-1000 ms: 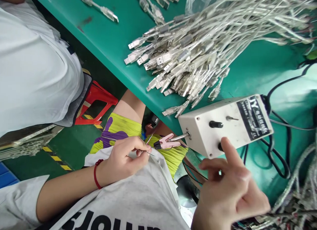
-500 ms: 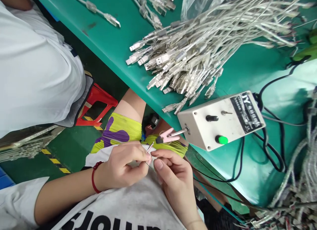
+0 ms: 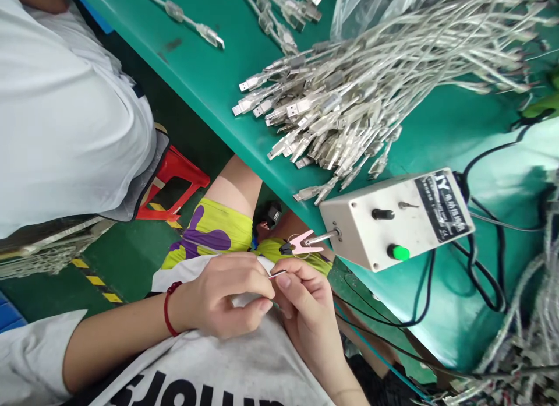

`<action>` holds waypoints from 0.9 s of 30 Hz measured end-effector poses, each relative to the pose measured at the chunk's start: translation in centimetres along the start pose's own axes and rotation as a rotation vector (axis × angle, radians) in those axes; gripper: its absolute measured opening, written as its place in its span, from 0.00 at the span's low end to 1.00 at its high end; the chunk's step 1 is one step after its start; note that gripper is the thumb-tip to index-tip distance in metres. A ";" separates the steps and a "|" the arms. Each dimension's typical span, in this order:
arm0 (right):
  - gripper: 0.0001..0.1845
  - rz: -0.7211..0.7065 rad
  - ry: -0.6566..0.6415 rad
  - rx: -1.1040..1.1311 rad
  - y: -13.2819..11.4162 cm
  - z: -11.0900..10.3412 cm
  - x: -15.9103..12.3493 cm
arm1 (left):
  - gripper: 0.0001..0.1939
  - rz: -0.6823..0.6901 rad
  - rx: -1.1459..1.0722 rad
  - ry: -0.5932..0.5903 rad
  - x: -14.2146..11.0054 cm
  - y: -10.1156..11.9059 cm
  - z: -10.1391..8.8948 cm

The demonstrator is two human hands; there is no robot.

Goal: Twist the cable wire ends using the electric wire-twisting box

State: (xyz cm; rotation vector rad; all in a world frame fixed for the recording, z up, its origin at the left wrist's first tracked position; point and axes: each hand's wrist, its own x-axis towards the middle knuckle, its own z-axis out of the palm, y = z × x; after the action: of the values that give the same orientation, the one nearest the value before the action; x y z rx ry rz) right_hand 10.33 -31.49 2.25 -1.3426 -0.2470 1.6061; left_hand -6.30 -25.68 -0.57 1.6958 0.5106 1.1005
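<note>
My right hand (image 3: pixel 308 298) pinches thin wires (image 3: pixel 278 274), dark and pinkish, between thumb and forefinger. From the left comes my left hand (image 3: pixel 236 292), wearing a red bracelet, its thumb and forefinger curled but apart at the tips. Its forefinger lies against the left end of the wires; its other fingers are partly hidden. Just beyond both hands, a pink clip (image 3: pixel 301 243) with a dark tip sits on the metal shaft of a pale box (image 3: pixel 395 219) with a green button and a black knob.
A big pile of clear USB cables (image 3: pixel 349 97) covers part of the green table (image 3: pixel 174 74). More cables (image 3: pixel 524 336) lie at lower right, near black cords (image 3: pixel 493 301). Another person in a white shirt (image 3: pixel 74 115) sits at left by a red stool (image 3: pixel 174 179).
My left thumb and forefinger have parted from their pinch on a thin wire. The wires now lie between my right thumb and forefinger. The whole view has shifted slightly.
</note>
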 end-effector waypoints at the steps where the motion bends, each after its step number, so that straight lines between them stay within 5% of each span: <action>1: 0.21 -0.031 0.035 -0.012 0.0 0.0 0.3 | 0.04 -0.018 0.005 0.010 -0.1 0.0 0.0; 5: 0.23 -0.171 0.128 0.075 -0.4 -0.2 1.6 | 0.07 -0.091 0.052 0.096 -0.4 -0.4 0.2; 8: 0.26 -0.154 0.021 0.225 -0.6 -0.5 2.6 | 0.07 -0.151 0.060 0.159 -0.4 -0.8 0.4; 12: 0.18 -0.157 -0.081 0.278 -0.2 -1.0 3.7 | 0.07 -0.249 0.017 0.193 -0.3 -1.2 0.5; 17: 0.19 -0.148 0.021 0.254 -0.2 -1.2 4.1 | 0.05 -0.285 -0.011 0.220 0.0 -1.5 0.5; 22: 0.26 -0.101 -0.065 0.281 -0.3 -1.0 3.8 | 0.07 -0.289 -0.021 0.225 0.0 -1.7 0.5; 27: 0.21 -0.146 -0.029 0.321 0.0 -0.6 3.9 | 0.06 -0.323 -0.030 0.232 -0.2 -2.0 0.7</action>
State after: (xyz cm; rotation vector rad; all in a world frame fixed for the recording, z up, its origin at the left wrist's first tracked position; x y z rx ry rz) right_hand 11.28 -28.77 -0.40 -1.0321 -0.0957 1.4721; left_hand -5.49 -25.39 -2.48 1.4052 0.8778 1.0642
